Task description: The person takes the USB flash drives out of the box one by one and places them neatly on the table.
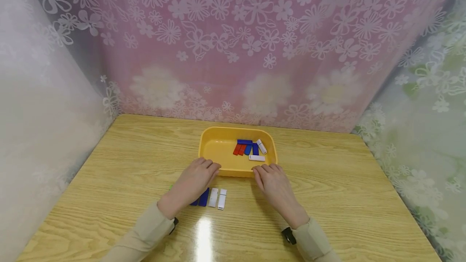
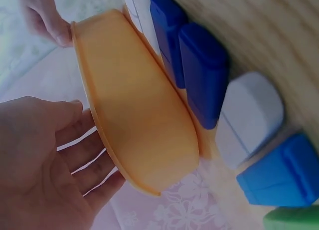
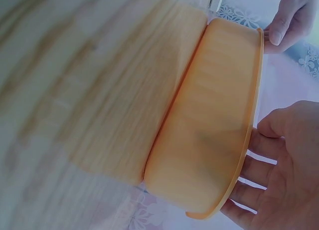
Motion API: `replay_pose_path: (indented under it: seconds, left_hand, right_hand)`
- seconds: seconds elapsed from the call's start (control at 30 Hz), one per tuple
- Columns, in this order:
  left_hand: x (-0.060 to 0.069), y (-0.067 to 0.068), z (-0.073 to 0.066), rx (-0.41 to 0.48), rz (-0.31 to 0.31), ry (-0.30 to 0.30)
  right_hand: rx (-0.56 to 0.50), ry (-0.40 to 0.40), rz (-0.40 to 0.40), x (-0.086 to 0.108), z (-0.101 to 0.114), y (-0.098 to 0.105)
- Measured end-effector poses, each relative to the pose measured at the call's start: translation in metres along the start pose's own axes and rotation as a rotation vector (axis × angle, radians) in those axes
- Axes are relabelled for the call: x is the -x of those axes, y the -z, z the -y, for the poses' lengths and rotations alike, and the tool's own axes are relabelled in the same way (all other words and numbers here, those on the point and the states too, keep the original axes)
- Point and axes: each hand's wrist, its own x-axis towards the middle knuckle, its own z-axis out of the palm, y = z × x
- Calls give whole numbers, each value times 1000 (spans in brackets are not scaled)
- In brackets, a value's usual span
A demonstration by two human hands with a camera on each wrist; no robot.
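Note:
A yellow plastic bin (image 1: 238, 173) stands on the table, and both hands hold its near rim. My left hand (image 1: 194, 179) grips the rim at the near left corner, its fingers hooked over the edge in the left wrist view. At the near right corner, my right hand (image 1: 274, 185) grips the rim the same way. Inside the bin, toward its right side, lie several USB flash drives: red ones (image 1: 239, 149), blue ones (image 1: 244, 142) and white ones (image 1: 257, 158). Below the left hand, more lie in a row, among them dark blue (image 2: 204, 75), white (image 2: 249, 117), lighter blue (image 2: 281, 172) and green (image 2: 294, 219).
The wooden table (image 1: 338, 197) extends on both sides of the bin. A pink floral curtain (image 1: 233, 51) hangs behind it, with pale cloth (image 1: 40, 112) at the left and a floral one (image 1: 433, 112) at the right.

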Motion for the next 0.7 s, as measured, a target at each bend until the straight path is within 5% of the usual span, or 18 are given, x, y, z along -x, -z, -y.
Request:
replay_pose_path:
  seconds: [0.3,0.7]
  left_hand:
    - [-4,-8,3,-64,-59,13]
    - [-4,-12,2,-33,-71,32]
  right_hand:
    - [3,-3,13,0,0,0]
    - [-1,-22,25,0,-1,0]
